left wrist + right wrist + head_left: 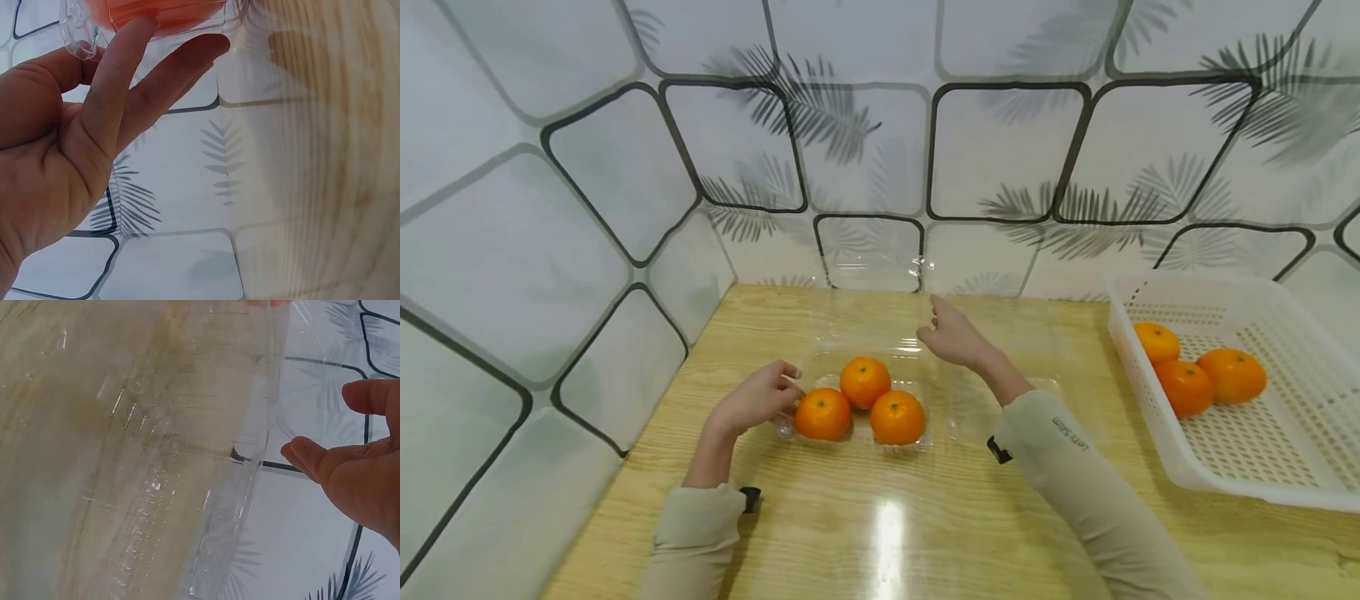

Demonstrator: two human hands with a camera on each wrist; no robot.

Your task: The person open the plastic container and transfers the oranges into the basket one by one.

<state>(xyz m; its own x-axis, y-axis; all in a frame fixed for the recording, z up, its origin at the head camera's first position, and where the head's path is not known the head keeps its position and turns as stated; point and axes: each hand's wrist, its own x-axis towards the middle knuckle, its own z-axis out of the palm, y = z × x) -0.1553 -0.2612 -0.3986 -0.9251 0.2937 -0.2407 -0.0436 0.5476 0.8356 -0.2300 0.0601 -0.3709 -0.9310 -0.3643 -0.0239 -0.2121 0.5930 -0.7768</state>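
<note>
Three oranges [865, 382] sit in the base of a clear plastic clamshell box [891, 450] on the wooden table. Its transparent lid [868, 342] stands raised behind them. At the box's left side is my left hand [758, 400], thumb and fingertips right at the clear wall, as the left wrist view [87, 119] also shows. My right hand [953, 335] is up beside the lid's right edge, fingertips close to the clear plastic [250, 481] and thumb held apart from the fingers in the right wrist view.
To the right stands a white perforated basket [1180, 467] with three more oranges [1231, 375]. Another clear plastic box [977, 417] lies beside the filled one, partly under my right forearm. Patterned white walls rise at the back and left of the table.
</note>
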